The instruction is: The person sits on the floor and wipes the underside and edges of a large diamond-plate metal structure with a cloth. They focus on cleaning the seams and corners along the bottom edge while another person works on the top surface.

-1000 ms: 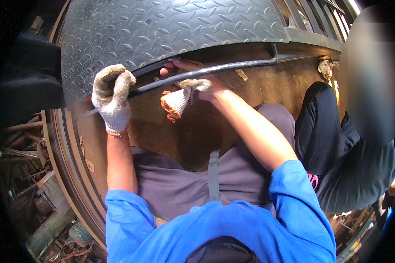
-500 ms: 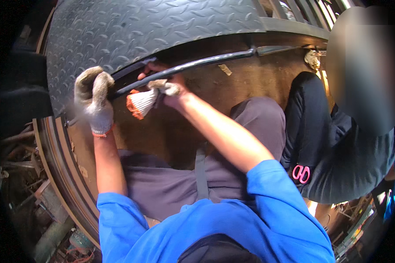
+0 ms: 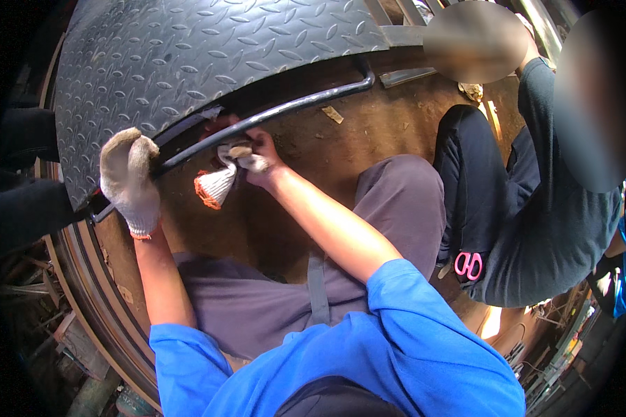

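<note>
A dark diamond-plate metal sheet (image 3: pixel 209 48) fills the upper left. Along its near edge runs a bent black metal bar (image 3: pixel 271 115), like a long handle. My left hand (image 3: pixel 129 177), in an off-white knit glove, is closed around the bar near its left end. Bare, my right hand (image 3: pixel 266 160) holds a crumpled white work glove (image 3: pixel 219 182) with an orange cuff. Its fingers reach up behind the bar into the shadow under the sheet's edge, where their tips are partly hidden.
A person in dark clothes crouches at the right, an arm (image 3: pixel 539 104) stretched toward the metal frame. Pink-handled scissors (image 3: pixel 469 265) sit at that person's side. Brown flooring (image 3: pixel 327 142) with scraps lies under the bar. Long metal profiles (image 3: pixel 94 288) and scrap lie to the left.
The view has shifted, so the sheet and bar appear farther left. My right hand stays behind the bar with the crumpled glove. The other person has leaned in, one arm reaching forward.
</note>
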`<state>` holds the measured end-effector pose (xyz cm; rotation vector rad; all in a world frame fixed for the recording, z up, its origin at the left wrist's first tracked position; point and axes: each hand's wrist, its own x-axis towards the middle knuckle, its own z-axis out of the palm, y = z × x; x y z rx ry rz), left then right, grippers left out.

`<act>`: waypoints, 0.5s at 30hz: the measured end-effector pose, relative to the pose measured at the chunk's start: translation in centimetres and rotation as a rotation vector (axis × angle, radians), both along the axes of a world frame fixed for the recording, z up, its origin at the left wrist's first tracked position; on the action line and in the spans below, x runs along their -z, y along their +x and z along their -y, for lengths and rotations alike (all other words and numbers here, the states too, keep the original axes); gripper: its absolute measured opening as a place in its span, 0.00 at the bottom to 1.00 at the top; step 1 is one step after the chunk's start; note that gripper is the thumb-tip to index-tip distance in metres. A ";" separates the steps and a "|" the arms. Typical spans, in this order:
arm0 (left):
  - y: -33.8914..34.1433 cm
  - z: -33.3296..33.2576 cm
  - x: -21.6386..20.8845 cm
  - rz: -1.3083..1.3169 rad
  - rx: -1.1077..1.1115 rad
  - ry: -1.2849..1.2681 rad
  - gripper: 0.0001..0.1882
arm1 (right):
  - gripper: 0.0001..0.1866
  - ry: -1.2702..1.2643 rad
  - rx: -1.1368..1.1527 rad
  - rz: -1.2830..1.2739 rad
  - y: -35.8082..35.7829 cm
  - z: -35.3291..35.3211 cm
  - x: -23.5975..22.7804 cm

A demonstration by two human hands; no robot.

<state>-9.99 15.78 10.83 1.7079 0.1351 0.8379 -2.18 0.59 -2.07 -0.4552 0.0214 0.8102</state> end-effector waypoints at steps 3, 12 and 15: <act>-0.1 -0.6 0.7 0.043 0.030 0.031 0.10 | 0.15 0.270 -0.079 -0.115 1.3 0.0 2.4; 0.1 -1.0 2.8 0.006 0.079 -0.008 0.12 | 0.16 0.184 -0.093 -0.055 2.1 -0.4 -0.5; 0.2 -1.0 2.5 0.064 0.078 -0.042 0.11 | 0.17 0.178 -0.100 -0.055 2.7 -1.4 1.5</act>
